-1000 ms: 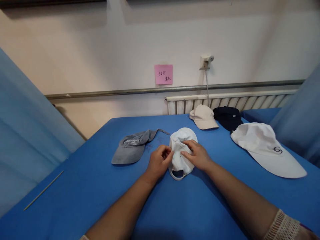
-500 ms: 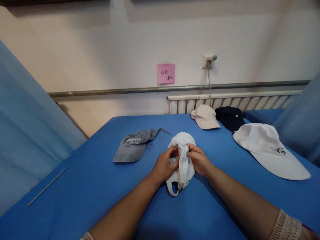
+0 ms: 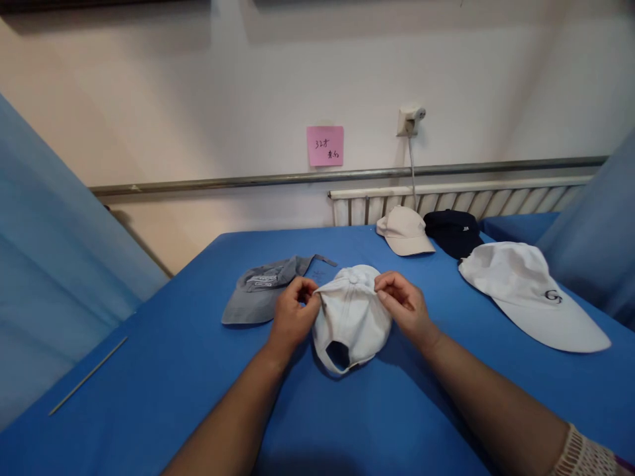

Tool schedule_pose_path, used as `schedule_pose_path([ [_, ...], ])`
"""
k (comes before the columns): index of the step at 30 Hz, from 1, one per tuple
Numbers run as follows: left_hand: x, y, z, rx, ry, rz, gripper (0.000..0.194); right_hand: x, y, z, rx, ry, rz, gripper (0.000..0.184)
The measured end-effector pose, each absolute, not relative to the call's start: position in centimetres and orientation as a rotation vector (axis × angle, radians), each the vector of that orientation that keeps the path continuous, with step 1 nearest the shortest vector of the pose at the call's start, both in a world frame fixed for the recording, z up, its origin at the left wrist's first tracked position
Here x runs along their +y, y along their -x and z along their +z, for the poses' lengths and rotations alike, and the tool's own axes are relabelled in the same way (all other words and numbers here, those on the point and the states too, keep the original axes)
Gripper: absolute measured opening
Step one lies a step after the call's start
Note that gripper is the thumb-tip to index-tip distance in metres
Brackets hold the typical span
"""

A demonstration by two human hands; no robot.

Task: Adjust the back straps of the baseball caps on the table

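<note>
A pale, near-white baseball cap (image 3: 353, 317) is in front of me on the blue-covered table, its back opening and strap facing me and its brim pointing away. My left hand (image 3: 296, 311) pinches the fabric at the left of the crown between thumb and fingers. On the opposite side, my right hand (image 3: 404, 305) pinches the crown's right edge the same way. The crown is spread between both hands. Just beyond my left hand lies a grey baseball cap (image 3: 260, 291) with lettering on its front, its loose strap trailing right.
Toward the back right sit a cream cap (image 3: 405, 231), a dark navy cap (image 3: 452, 231) and a large white long-brimmed cap (image 3: 530, 291). A thin stick (image 3: 88, 375) lies at the left table edge. Blue curtains (image 3: 59, 264) flank the table; a radiator (image 3: 461, 198) stands behind.
My hands have moved apart, pulling the pale cap's crown wide; before, it was bunched into a narrow fold between them. The view has shifted slightly.
</note>
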State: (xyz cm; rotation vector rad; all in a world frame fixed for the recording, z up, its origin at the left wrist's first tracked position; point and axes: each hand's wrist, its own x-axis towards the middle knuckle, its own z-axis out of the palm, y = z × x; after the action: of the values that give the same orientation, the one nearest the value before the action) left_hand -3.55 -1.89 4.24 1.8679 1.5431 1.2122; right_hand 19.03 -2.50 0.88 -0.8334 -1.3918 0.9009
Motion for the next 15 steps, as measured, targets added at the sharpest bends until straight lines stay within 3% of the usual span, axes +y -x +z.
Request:
schedule_pose_path([
  [3,-1.5,4.2,4.5,1.631,-1.921,1.059,0.007,-1.8,-19.4,0.1,-1.398,0.906,0.89,0.016],
  [7,-1.0,4.5,4.1,1.681,-1.993,0.909,0.008,0.0,-20.2,-1.5,-1.656,1.102,0.812,0.008],
  [11,-0.8,4.6,3.8,1.696,-2.028,0.878,0.005,0.2,-21.4,-1.2,-2.141,1.032,0.698,0.03],
  [15,-0.8,4.5,3.9,1.71,-2.005,0.857,0.006,-0.5,-21.2,-0.1,-2.356,1.077,0.512,0.03],
])
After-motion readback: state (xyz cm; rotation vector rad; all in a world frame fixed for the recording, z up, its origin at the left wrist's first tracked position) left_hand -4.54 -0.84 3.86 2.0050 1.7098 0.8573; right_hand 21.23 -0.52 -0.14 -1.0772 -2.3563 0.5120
